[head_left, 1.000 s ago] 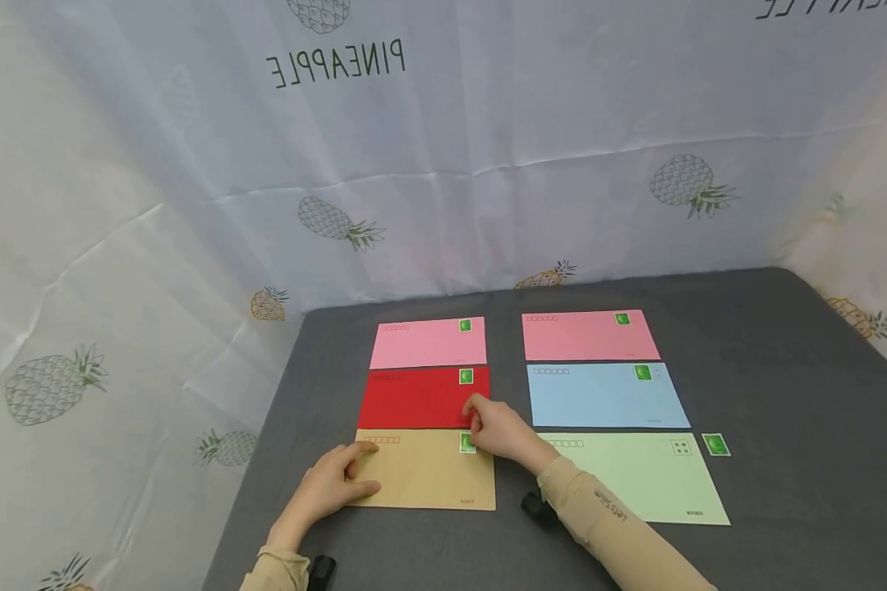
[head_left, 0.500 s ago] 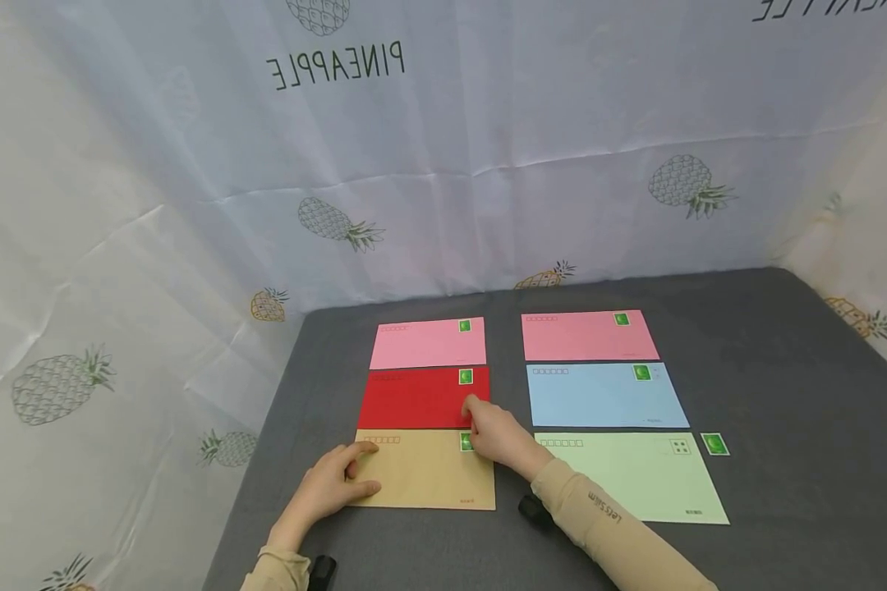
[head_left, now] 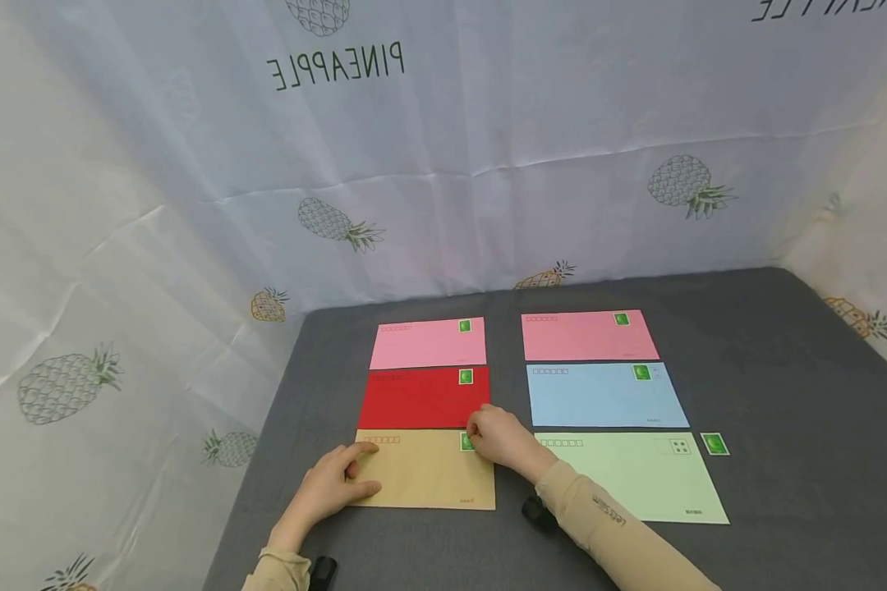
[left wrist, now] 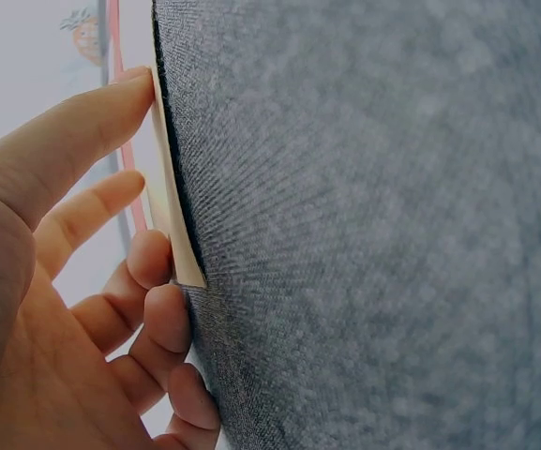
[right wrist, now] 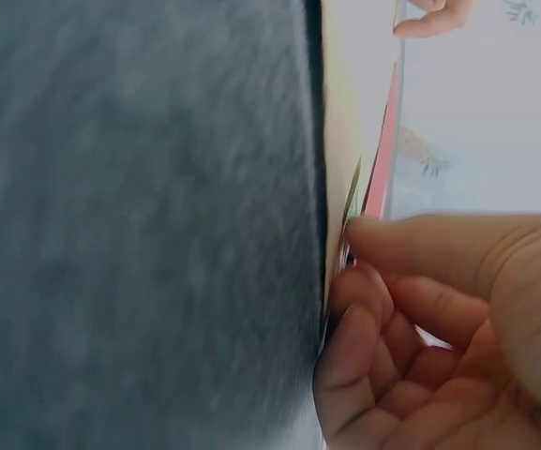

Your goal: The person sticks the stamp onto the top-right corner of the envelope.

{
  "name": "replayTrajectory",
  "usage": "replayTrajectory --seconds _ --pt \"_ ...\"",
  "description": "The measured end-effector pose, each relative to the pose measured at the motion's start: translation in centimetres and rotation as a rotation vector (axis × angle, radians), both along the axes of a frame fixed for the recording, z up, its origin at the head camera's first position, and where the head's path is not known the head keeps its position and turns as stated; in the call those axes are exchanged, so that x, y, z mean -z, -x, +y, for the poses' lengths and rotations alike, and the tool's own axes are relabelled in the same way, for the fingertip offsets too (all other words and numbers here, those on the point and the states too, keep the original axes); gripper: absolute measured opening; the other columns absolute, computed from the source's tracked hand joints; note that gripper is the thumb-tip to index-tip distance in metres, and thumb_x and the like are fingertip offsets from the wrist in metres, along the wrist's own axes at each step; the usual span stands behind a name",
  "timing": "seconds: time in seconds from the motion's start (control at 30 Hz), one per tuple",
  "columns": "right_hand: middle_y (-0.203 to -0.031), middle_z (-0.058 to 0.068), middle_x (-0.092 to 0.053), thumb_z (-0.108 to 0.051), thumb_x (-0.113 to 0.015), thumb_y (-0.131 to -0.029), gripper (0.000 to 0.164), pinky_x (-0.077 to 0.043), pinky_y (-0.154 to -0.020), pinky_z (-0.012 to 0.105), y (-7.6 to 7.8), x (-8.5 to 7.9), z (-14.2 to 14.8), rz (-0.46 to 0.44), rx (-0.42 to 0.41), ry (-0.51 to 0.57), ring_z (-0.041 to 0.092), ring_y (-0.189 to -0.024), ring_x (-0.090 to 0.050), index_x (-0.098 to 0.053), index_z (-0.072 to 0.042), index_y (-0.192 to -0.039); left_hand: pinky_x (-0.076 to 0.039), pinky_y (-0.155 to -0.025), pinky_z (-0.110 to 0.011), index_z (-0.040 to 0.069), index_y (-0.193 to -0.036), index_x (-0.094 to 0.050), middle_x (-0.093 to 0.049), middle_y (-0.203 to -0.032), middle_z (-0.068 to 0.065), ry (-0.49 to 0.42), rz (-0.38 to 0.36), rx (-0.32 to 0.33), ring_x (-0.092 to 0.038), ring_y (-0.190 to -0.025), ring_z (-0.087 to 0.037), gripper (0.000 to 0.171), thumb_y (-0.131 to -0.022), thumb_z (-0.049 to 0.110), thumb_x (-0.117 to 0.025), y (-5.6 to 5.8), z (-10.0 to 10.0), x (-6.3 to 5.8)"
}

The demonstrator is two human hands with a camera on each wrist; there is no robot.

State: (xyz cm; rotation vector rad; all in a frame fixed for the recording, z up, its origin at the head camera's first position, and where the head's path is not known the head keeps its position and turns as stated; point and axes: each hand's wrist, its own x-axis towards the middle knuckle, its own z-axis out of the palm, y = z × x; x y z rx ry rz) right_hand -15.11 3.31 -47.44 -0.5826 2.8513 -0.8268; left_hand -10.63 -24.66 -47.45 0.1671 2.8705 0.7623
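My left hand [head_left: 327, 484] rests at the left side of a tan envelope [head_left: 421, 484], thumb and index finger extended onto it. In the left wrist view the other fingers curl loosely by the envelope's edge. At the envelope's upper right corner, my right hand [head_left: 504, 439] pinches the right edge of a green stamp [head_left: 466, 442] between thumb and fingers. Seen from the right wrist, that stamp [right wrist: 353, 195] stands slightly raised off the paper at the thumb tip. The fingers hide part of it.
Above the tan envelope lie a red [head_left: 421, 402] and a pink envelope [head_left: 425, 349], both stamped. To the right are another pink [head_left: 584, 341], a blue [head_left: 599, 402] and a pale green envelope [head_left: 628, 484]. A loose green stamp [head_left: 715, 444] lies beside the pale green one.
My right hand's fingers have drawn down slightly toward the stamp's right edge, off the red envelope's lower part. The left hand and the envelopes have stayed put.
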Motion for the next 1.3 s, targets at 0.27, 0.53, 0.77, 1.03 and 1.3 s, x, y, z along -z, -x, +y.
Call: replayTrajectory --seconds 0.27,0.53,0.77,1.03,1.3 --pt "-0.079 0.002 -0.056 -0.002 -0.063 -0.078 0.008 -0.039 -0.057 0.024 -0.11 -0.12 0.6 -0.054 -0.024 0.035 0.012 -0.067 -0.045 -0.067 -0.004 -0.084 -0.024 -0.058 -0.028 0.025 -0.114 -0.062 -0.043 -0.071 0.005 0.008 -0.002 0.002 -0.035 -0.062 -0.006 0.049 -0.069 0.035 -0.079 -0.03 -0.03 -0.03" --pt "-0.076 0.0 -0.051 -0.002 -0.061 -0.076 0.01 -0.037 -0.056 0.024 -0.14 0.01 0.78 -0.066 -0.053 0.04 0.012 -0.065 -0.044 -0.065 -0.004 -0.085 -0.024 -0.057 -0.028 0.025 -0.114 -0.062 -0.043 -0.07 0.003 -0.002 -0.029 -0.004 -0.035 -0.061 -0.006 0.049 -0.069 0.034 -0.079 -0.18 0.07 -0.31" --pt "-0.074 -0.001 -0.049 -0.002 -0.061 -0.074 0.01 -0.037 -0.056 0.023 -0.1 0.02 0.82 -0.033 -0.07 0.039 0.011 -0.064 -0.043 -0.064 -0.005 -0.083 -0.025 -0.057 -0.027 0.025 -0.113 -0.062 -0.043 -0.071 0.004 0.001 -0.012 -0.001 -0.035 -0.062 -0.006 0.047 -0.07 0.034 -0.079 -0.14 0.06 -0.29" --pt "-0.067 -0.002 -0.046 -0.006 -0.062 -0.077 0.006 -0.035 -0.053 0.023 -0.12 -0.18 0.83 -0.037 -0.062 0.062 0.01 -0.06 -0.042 -0.061 -0.008 -0.083 -0.027 -0.055 -0.022 0.023 -0.116 -0.062 -0.042 -0.071 0.002 -0.037 -0.014 -0.022 -0.034 -0.06 -0.006 0.049 -0.071 0.03 -0.079 0.08 -0.12 -0.31" --pt "-0.061 -0.004 -0.045 -0.009 -0.063 -0.079 0.005 -0.035 -0.052 0.023 -0.32 -0.54 1.02 -0.064 -0.063 0.082 0.009 -0.058 -0.043 -0.06 -0.01 -0.083 -0.028 -0.055 -0.021 0.021 -0.118 -0.062 -0.042 -0.07 0.002 -0.053 -0.001 -0.012 -0.033 -0.059 -0.005 0.05 -0.072 0.033 -0.078 0.18 -0.25 -0.35"
